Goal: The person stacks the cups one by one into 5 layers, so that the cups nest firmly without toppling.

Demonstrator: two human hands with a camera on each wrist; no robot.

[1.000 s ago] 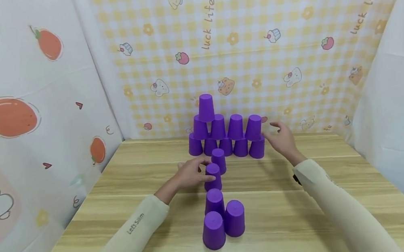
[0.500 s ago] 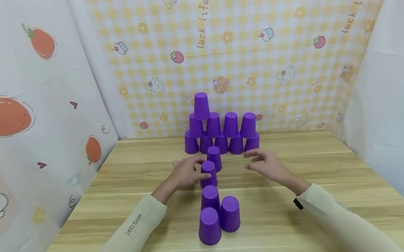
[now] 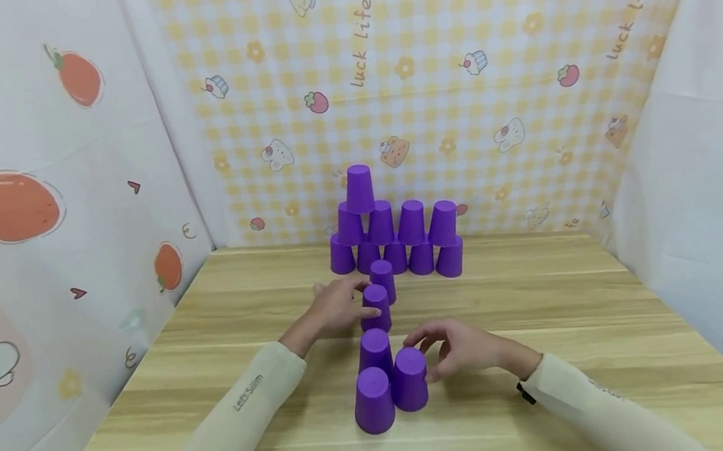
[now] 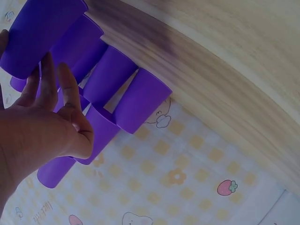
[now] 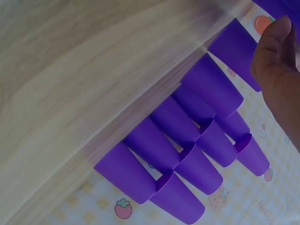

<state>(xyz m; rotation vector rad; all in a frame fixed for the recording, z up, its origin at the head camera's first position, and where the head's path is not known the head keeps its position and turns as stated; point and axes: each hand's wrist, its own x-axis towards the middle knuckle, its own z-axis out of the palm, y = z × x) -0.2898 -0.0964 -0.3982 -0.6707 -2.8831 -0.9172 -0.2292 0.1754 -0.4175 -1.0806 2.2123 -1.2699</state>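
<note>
Several purple cups stand upside down on the wooden table. My left hand [image 3: 338, 304] holds a single cup [image 3: 377, 302] in the middle row, its thumb across the near side and a finger behind. That same cup [image 4: 40, 33] tops the left wrist view against the fingers. My right hand [image 3: 461, 350] is at the front right cup [image 3: 410, 379], fingers curved and spread, thumb tip right at its side and index fingertip behind its top. Two more cups, the front left one [image 3: 374, 400] and the one behind it [image 3: 375, 349], stand close by.
At the back, a pyramid of stacked purple cups [image 3: 412, 222] has a lower row, a second row and a single top cup [image 3: 359, 189] at left. One loose cup [image 3: 383, 280] stands between it and my left hand. A patterned curtain [image 3: 500, 168] hangs behind the table [image 3: 538, 295].
My right hand has come from the right end of the pyramid toward me, down to the front right cup. My left hand has stayed at its cup. The view has shifted slightly.
</note>
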